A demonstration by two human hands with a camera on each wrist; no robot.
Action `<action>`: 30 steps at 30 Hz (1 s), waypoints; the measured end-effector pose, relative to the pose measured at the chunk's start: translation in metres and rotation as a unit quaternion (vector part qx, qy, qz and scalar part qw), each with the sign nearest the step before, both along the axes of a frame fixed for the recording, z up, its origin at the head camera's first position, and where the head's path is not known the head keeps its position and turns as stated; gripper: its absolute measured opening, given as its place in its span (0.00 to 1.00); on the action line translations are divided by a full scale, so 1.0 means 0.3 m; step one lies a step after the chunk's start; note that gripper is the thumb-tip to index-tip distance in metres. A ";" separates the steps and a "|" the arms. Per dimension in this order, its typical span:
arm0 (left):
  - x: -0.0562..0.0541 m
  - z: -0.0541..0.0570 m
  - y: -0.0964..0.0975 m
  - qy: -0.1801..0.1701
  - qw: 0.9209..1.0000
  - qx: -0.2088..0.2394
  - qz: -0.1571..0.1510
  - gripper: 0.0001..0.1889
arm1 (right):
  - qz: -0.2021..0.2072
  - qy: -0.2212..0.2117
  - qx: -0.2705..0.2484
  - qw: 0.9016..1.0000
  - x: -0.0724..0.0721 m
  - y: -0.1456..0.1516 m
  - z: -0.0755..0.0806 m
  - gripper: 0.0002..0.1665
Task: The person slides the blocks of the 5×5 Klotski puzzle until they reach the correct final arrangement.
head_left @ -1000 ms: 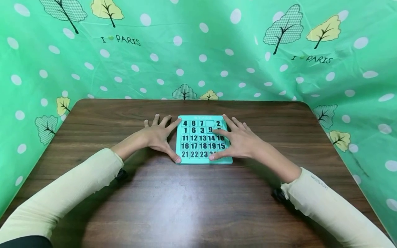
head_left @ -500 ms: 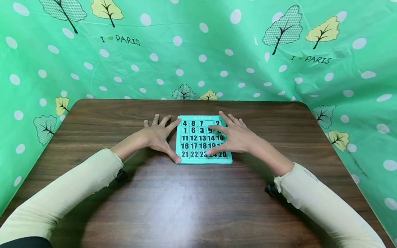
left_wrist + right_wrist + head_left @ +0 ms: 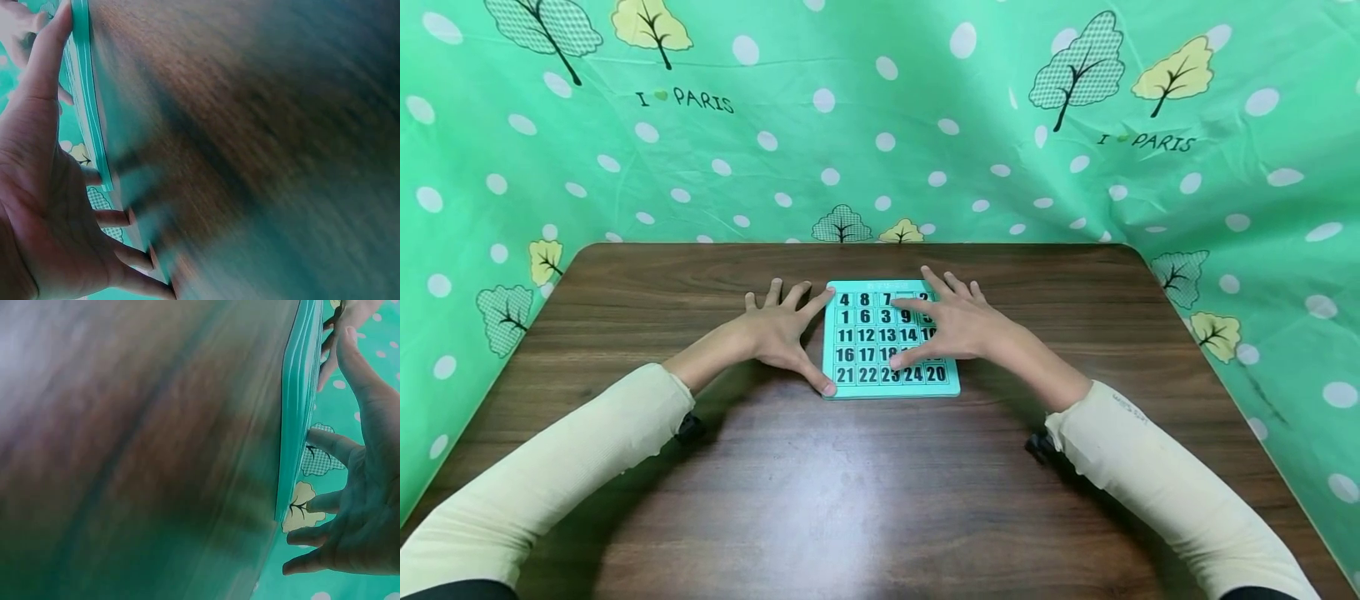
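A turquoise sliding number puzzle (image 3: 867, 337) lies flat on the table, its black-numbered tiles set in rows. My left hand (image 3: 778, 335) spreads along its left side, thumb at the near left corner and index finger at the far left corner. My right hand (image 3: 964, 325) is stretched over the right part of the puzzle, hiding several tiles. Its index fingertip is on or just above the top row, right of the 7 tile (image 3: 887, 299). In the right wrist view, the right thumb (image 3: 357, 362) stands off the puzzle's face, and the index finger (image 3: 334, 442) reaches its surface.
The dark wood-grain table (image 3: 820, 500) extends all around the puzzle. Behind and beside it hangs a green dotted cloth (image 3: 857, 92) printed with trees. Pale sleeves (image 3: 602, 450) cover both forearms, with a dark wrist device (image 3: 1040, 447) under the right one.
My right hand has moved left across the puzzle, its index finger going from the 9 tile up to the top row near the 7. The left hand keeps its place.
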State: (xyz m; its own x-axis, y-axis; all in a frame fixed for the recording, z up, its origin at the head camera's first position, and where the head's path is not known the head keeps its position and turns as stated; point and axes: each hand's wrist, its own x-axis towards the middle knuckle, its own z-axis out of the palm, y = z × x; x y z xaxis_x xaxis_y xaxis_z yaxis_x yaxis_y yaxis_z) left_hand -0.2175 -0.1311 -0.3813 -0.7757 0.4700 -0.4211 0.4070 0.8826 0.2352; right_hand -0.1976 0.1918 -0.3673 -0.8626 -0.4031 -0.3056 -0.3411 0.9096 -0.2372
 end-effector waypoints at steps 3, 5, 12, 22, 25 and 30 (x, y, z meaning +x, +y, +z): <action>0.001 0.001 0.000 -0.001 1.000 -0.003 -0.001 0.88 | -0.003 -0.004 0.003 1.000 -0.002 0.015 0.005 0.67; -0.001 0.001 0.001 -0.002 1.000 -0.005 -0.002 0.88 | -0.006 -0.006 0.005 1.000 -0.002 0.031 0.008 0.67; -0.005 0.000 0.000 -0.005 1.000 -0.001 -0.002 0.88 | -0.014 -0.006 0.003 1.000 -0.001 0.077 0.015 0.65; -0.003 -0.001 0.004 -0.003 1.000 -0.011 -0.003 0.89 | -0.009 0.006 -0.007 1.000 -0.004 0.070 0.024 0.66; -0.002 0.000 0.005 -0.006 1.000 -0.012 -0.006 0.89 | -0.005 0.009 -0.016 1.000 -0.006 0.047 0.022 0.67; 0.000 0.001 0.002 -0.010 1.000 -0.015 -0.006 0.89 | 0.020 -0.002 -0.018 1.000 -0.013 -0.009 0.013 0.68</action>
State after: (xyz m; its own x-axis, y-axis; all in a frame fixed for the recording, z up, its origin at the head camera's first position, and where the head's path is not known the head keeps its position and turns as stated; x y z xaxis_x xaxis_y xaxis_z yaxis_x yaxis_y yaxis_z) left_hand -0.2174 -0.1305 -0.3811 -0.7620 0.4656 -0.4501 0.4128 0.8848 0.2164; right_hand -0.2014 0.1892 -0.3632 -0.8443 -0.4483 -0.2937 -0.3758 0.8859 -0.2720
